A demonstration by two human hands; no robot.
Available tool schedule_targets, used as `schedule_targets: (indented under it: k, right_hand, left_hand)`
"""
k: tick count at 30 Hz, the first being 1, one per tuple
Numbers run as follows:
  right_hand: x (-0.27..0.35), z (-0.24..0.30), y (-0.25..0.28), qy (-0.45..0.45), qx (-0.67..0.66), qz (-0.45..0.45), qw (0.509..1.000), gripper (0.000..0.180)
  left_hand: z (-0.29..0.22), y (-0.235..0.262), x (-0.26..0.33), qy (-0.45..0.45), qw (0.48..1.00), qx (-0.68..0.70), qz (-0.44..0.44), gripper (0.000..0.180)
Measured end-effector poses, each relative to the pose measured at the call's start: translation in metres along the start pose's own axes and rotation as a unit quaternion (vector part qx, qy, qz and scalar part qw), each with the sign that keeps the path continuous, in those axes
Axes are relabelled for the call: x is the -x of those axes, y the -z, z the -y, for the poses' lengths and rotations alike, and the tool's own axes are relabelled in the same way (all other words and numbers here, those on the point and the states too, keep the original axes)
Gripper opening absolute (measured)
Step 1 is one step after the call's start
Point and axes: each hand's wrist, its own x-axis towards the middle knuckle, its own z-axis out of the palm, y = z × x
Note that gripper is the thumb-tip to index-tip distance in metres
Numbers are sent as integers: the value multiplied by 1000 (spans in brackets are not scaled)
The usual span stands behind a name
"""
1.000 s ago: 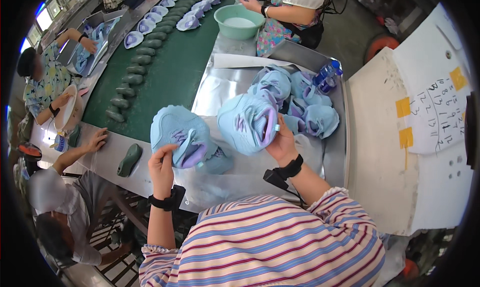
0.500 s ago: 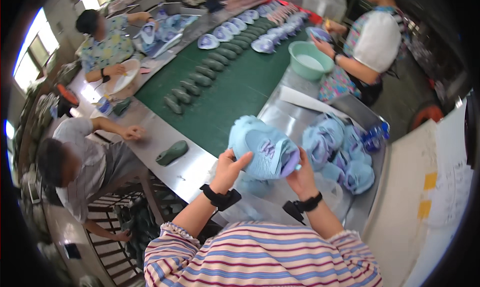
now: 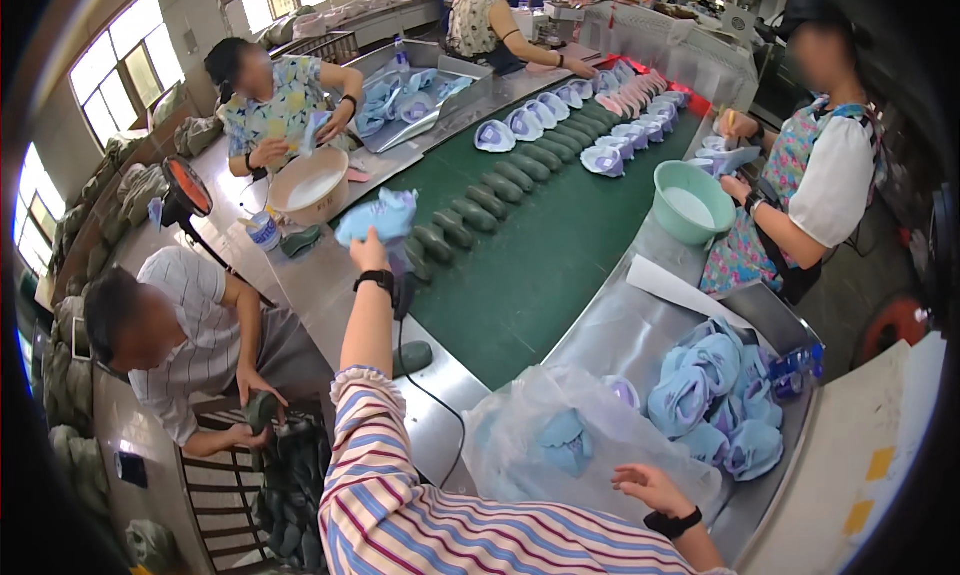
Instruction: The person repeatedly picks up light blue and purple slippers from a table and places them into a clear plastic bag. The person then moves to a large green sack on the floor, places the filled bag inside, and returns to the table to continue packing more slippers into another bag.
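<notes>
A light blue shoe upper [image 3: 378, 215] is lifted in my left hand [image 3: 369, 255], the arm stretched far forward over the left side of the table. Its fingers close on the underside of the upper. Low on the right, my right hand [image 3: 652, 487] is open, fingers apart and nothing in them. Beside it lies a clear plastic bag [image 3: 520, 415] with light blue uppers [image 3: 567, 443] showing through. A heap of light blue and purple uppers [image 3: 715, 395] fills the metal tray at the right. Dark green shoe lasts [image 3: 485, 200] stand in a row on the green belt [image 3: 560, 265].
Rows of lavender uppers [image 3: 525, 123] line the belt's far part. A green basin [image 3: 690, 203] stands by a person at the right, a beige basin [image 3: 312, 187] by one at the left. Nearer left, a seated person holds a dark last [image 3: 262, 410]. A black cable [image 3: 455, 415] crosses the metal edge.
Both hands held the upper in front of me before. My right hand has let go and dropped lower right, while my left carries the upper far forward and left. The view has shifted too.
</notes>
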Motion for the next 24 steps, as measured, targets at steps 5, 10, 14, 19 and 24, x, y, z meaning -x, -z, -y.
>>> schedule_targets:
  k: [5, 10, 14, 19, 24]
  right_hand:
    - [3, 4, 4, -5, 9, -23, 1000, 38]
    - [-29, 4, 13, 94, 286, -17, 953, 34]
    - [-79, -5, 22, 172, 363, 28, 915, 39]
    - [-95, 45, 55, 73, 568, -263, 776, 56]
    - [-108, 33, 45, 249, 533, -296, 753, 34]
  left_hand:
    - [-36, -62, 25, 45, 940, -7, 337, 47]
    - [-98, -52, 193, 115, 676, -121, 717, 40]
    - [-90, -10, 334, 75, 394, -113, 909, 40]
    - [-43, 43, 387, -194, 376, -308, 852, 44]
    - [-46, 33, 391, -217, 477, -450, 724, 72]
